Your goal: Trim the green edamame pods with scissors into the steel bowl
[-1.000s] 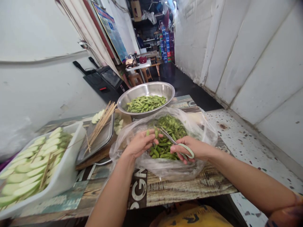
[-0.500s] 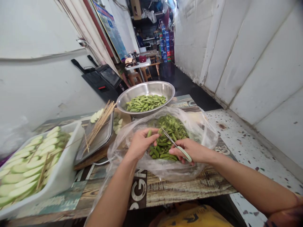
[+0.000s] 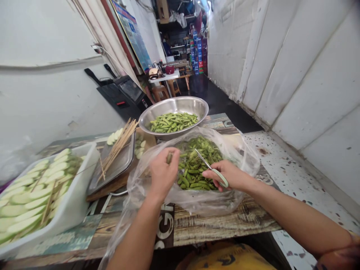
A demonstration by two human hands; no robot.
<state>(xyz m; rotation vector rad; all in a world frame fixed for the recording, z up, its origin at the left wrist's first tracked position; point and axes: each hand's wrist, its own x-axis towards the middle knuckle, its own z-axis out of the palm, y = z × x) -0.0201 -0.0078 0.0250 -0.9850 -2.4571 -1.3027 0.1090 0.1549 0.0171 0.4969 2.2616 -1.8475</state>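
Note:
My right hand [image 3: 225, 174] is closed on scissors [image 3: 219, 177] with pale green handles, their metal blades pointing up and left over a heap of green pods [image 3: 197, 174]. That heap lies in a clear plastic bag [image 3: 239, 150] spread open on the table. Over the bag's left part, my left hand [image 3: 165, 170] is closed around a green pod [image 3: 169, 158], which shows between its fingers. Just behind the bag stands a steel bowl [image 3: 201, 108] with more green pods [image 3: 174, 122] inside.
A white tub [image 3: 84, 180] of sliced pale green pieces on sticks stands at the left. Beside it, a metal tray [image 3: 128, 157] holds wooden skewers [image 3: 119, 146]. A black case [image 3: 120, 97] leans by the wall, and a small white table [image 3: 165, 77] stands farther back.
My left hand has pulled back and slightly up from the scissor tips, turning its back upward, with a pod in it. The scissors have shifted slightly right and up.

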